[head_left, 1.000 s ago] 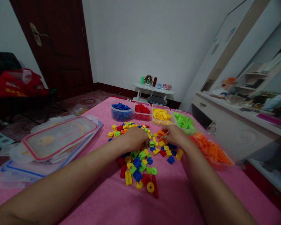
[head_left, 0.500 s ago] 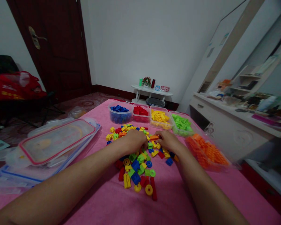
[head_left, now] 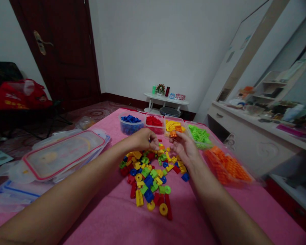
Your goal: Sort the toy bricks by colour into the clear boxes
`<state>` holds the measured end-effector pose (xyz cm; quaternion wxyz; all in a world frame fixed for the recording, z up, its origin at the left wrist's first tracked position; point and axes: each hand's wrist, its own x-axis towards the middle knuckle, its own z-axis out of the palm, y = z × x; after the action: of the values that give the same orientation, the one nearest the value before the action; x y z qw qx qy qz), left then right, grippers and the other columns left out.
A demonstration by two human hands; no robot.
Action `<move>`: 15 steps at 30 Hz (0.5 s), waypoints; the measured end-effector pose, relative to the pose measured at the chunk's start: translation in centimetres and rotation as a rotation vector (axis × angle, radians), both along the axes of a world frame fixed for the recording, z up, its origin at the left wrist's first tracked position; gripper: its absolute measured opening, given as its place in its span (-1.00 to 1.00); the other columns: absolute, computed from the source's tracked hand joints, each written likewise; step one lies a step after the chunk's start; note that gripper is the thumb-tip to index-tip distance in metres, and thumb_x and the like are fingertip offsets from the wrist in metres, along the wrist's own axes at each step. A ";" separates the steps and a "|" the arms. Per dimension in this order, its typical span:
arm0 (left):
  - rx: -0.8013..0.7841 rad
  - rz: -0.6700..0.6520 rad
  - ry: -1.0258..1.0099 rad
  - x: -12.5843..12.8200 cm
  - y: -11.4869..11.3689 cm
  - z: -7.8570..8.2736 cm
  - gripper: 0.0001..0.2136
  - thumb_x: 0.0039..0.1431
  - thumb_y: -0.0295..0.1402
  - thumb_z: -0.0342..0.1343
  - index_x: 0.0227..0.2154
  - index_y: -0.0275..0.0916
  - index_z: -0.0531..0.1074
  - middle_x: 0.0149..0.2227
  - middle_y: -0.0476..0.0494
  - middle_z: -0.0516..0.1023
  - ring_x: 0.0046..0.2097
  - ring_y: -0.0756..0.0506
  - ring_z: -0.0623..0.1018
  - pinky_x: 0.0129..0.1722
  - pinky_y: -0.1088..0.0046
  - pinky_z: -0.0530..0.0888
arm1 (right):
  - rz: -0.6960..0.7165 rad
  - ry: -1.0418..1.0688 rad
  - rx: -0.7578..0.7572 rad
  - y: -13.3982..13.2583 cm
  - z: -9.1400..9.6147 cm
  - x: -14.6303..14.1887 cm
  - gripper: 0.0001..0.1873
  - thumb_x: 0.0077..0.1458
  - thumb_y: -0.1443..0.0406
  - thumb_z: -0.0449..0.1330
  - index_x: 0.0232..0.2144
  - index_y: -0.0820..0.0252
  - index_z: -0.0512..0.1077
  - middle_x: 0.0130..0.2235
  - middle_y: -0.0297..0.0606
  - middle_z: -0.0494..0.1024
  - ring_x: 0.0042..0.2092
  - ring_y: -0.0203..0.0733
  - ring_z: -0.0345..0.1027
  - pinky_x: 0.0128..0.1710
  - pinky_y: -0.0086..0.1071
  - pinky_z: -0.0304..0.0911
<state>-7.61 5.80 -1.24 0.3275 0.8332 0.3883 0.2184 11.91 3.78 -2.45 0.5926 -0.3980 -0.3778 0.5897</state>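
Note:
My right hand (head_left: 185,146) is raised over the right side of a mixed heap of toy building bricks (head_left: 148,180). Between its thumb and fingers it grips orange bricks (head_left: 173,134), with the other fingers loosely curled. My left hand (head_left: 144,139) hovers over the heap's far left part, its fingers bent in toward the thumb; whatever they may hold is too small to make out. Red, yellow, blue and green bricks and wheels make up the heap, partly hidden behind my left hand and forearm.
Behind the heap stand clear tubs of blue bricks (head_left: 130,119), red bricks (head_left: 153,120), yellow bricks (head_left: 171,125) and green bricks (head_left: 199,133). A tub of orange bricks (head_left: 226,165) is at right. Stacked lids (head_left: 63,154) lie left on the pink cloth (head_left: 104,217).
My right hand has lifted from the heap with orange bricks and turned its palm inward. My left hand has risen slightly and moved back from the heap's middle, uncovering more bricks.

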 end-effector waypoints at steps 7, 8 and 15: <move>0.066 0.141 -0.390 0.7 -0.2 1.1 -0.75 -0.05 -0.22 0.18 -0.47 -0.36 0.50 -0.52 -0.05 0.47 -0.50 0.05 0.37 -0.49 0.57 0.28 | 0.385 0.304 -0.237 -1.9 -0.7 -2.5 -0.62 0.14 0.04 -0.05 -0.26 0.24 0.31 -0.46 -0.26 0.48 -0.62 -0.37 0.25 -0.77 -0.61 0.01; 0.110 0.163 -0.437 1.1 -0.6 1.2 -0.75 -0.01 -0.22 0.15 -0.47 -0.36 0.50 -0.50 -0.06 0.49 -0.47 0.05 0.39 -0.46 0.56 0.30 | 0.417 0.319 -0.262 -2.0 -0.8 -2.8 -0.55 0.15 -0.01 -0.09 -0.26 0.26 0.31 -0.47 -0.24 0.48 -0.61 -0.36 0.27 -0.77 -0.60 0.04; 0.437 0.187 -0.454 3.5 -3.8 1.1 -0.70 0.21 -0.23 -0.06 -0.41 -0.31 0.49 -0.39 -0.08 0.48 -0.32 -0.02 0.43 -0.30 0.48 0.35 | 0.459 0.380 -0.372 -3.3 -0.5 -5.1 -0.52 0.13 -0.06 -0.08 -0.41 0.23 0.29 -0.57 -0.34 0.43 -0.63 -0.33 0.29 -0.79 -0.59 0.02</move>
<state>-4.14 2.02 -0.11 0.1977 0.7746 0.3239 0.5060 6.86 0.51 -2.98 0.4217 -0.2870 -0.2265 0.8298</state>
